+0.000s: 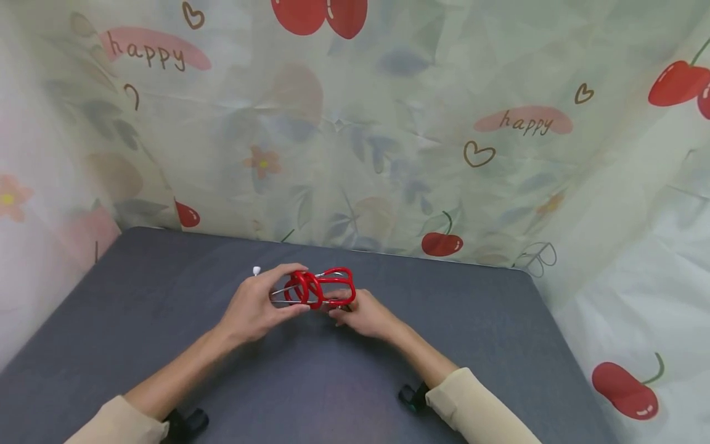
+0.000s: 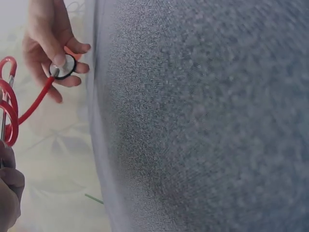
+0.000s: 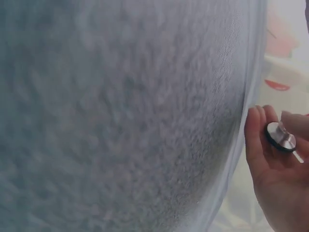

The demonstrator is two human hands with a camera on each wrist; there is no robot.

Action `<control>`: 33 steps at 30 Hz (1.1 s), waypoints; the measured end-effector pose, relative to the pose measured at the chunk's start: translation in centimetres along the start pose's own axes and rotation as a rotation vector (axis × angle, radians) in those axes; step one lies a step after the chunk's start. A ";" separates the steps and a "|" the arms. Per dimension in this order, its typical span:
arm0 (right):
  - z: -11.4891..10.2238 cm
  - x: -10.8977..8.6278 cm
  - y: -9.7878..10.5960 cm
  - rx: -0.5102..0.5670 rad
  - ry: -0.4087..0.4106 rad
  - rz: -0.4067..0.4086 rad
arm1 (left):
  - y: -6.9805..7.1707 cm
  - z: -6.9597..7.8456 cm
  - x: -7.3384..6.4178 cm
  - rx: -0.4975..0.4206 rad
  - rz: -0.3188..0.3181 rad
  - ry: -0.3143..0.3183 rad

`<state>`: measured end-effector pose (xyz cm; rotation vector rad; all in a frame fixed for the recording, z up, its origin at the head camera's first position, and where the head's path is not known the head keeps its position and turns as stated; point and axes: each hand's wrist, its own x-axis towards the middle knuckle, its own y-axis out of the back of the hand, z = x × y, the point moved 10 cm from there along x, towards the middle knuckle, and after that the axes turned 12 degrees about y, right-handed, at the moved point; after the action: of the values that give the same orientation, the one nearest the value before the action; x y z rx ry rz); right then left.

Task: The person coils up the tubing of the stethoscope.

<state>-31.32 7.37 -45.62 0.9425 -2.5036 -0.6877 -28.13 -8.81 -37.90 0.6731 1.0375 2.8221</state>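
Observation:
A red stethoscope (image 1: 317, 290) is held above the dark grey table, its tubing looped in coils around its metal ear tubes. My left hand (image 1: 256, 306) grips the coiled part and the metal tubes from the left. One white ear tip (image 1: 256, 270) pokes out beyond that hand. On the other side, my right hand (image 1: 367, 314) pinches the round metal chest piece (image 2: 65, 67) between thumb and fingers. Its black rim shows in the right wrist view, where the chest piece (image 3: 282, 137) lies against the fingers. A length of red tubing (image 2: 36, 102) runs from it to the coils.
The dark grey table (image 1: 477, 320) spreads under both hands. Behind it hangs a pale curtain (image 1: 355, 148) printed with cherries and flowers, which also runs along both sides. Black straps (image 1: 413, 398) sit at the wrists near the cream sleeves.

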 end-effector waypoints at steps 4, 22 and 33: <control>-0.8 -0.4 -0.3 0.002 0.012 -0.006 | 0.7 -0.3 0.4 0.023 0.054 0.043; -7.7 -2.4 2.3 -0.547 0.437 0.250 | 0.9 -1.7 0.4 0.071 0.121 0.161; -8.1 -3.1 5.4 -0.244 0.433 0.491 | -0.4 -0.8 0.0 0.071 0.065 0.093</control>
<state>-27.87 10.58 -36.56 0.3196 -2.0820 -0.5398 -28.49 -9.01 -38.65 0.5976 1.1556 2.9095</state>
